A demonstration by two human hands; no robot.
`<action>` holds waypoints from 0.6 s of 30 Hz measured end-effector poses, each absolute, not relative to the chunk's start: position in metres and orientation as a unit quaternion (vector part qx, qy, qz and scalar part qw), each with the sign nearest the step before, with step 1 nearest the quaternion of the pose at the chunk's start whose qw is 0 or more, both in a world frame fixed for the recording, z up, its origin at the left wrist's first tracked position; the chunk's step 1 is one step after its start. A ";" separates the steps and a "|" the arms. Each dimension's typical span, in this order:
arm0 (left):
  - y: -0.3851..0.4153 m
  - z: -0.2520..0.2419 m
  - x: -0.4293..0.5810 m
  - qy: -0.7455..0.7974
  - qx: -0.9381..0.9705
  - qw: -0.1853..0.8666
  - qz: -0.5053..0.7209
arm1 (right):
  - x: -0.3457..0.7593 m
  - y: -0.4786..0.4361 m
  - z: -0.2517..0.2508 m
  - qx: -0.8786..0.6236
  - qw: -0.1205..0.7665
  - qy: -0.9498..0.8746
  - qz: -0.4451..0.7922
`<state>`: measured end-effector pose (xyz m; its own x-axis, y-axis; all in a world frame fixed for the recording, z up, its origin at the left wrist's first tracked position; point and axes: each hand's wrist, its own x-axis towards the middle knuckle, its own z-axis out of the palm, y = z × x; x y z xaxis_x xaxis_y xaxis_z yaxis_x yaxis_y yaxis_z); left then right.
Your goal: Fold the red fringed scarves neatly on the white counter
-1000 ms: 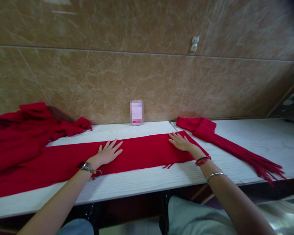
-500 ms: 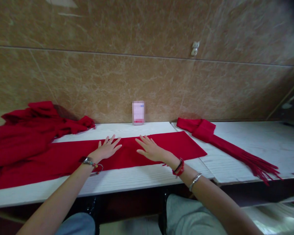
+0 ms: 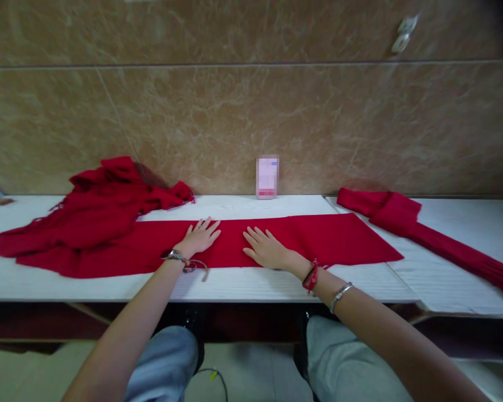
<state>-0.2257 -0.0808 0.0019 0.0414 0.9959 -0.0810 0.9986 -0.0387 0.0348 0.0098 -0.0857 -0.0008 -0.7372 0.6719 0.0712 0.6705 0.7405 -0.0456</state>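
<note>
A long red scarf (image 3: pixel 327 240) lies flat across the white table (image 3: pixel 243 285). My left hand (image 3: pixel 201 237) rests palm down on its middle, fingers spread. My right hand (image 3: pixel 266 249) lies flat on the scarf just to the right of the left hand, fingers stretched out. Both wrists wear bracelets. The scarf's left end runs under a heap of red cloth (image 3: pixel 96 209).
A folded red scarf with a fringe (image 3: pixel 406 220) lies at the right on a second white tabletop (image 3: pixel 465 223). A small pink card (image 3: pixel 267 177) stands against the brown marble wall (image 3: pixel 251 111). My knees show below the table's front edge.
My right hand slid left along the scarf from its right end until it came next to the left hand. The view has swung to the left.
</note>
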 end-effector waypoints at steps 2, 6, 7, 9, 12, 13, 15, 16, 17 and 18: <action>-0.087 0.002 -0.250 0.726 0.687 0.039 -0.017 | 0.008 -0.083 0.000 -0.362 0.024 -0.932 0.018; -0.102 0.004 -0.281 0.764 0.644 0.032 -0.021 | -0.013 -0.083 0.009 -0.379 0.049 -0.923 0.033; -0.106 0.006 -0.283 0.765 0.644 0.025 -0.022 | -0.021 -0.085 0.013 -0.367 0.059 -0.928 0.041; -0.113 0.011 -0.281 0.741 0.671 0.005 -0.023 | -0.037 -0.091 0.021 -0.313 0.047 -0.946 0.074; -0.128 0.023 -0.271 0.622 0.783 -0.020 -0.019 | -0.052 -0.102 0.033 -0.233 0.004 -0.964 0.127; -0.134 0.027 -0.267 0.581 0.814 -0.024 -0.022 | -0.053 -0.104 0.036 -0.222 -0.001 -0.966 0.135; -0.148 0.034 -0.263 0.547 0.835 -0.043 -0.040 | -0.049 -0.107 0.039 -0.221 0.000 -0.965 0.140; -0.155 0.036 -0.262 0.550 0.831 -0.058 -0.052 | -0.044 -0.108 0.039 -0.223 0.002 -0.965 0.135; -0.161 0.038 -0.262 0.556 0.825 -0.072 -0.063 | -0.038 -0.109 0.038 -0.223 0.008 -0.967 0.125; -0.167 0.040 -0.262 0.559 0.822 -0.082 -0.072 | -0.032 -0.109 0.036 -0.220 0.017 -0.969 0.110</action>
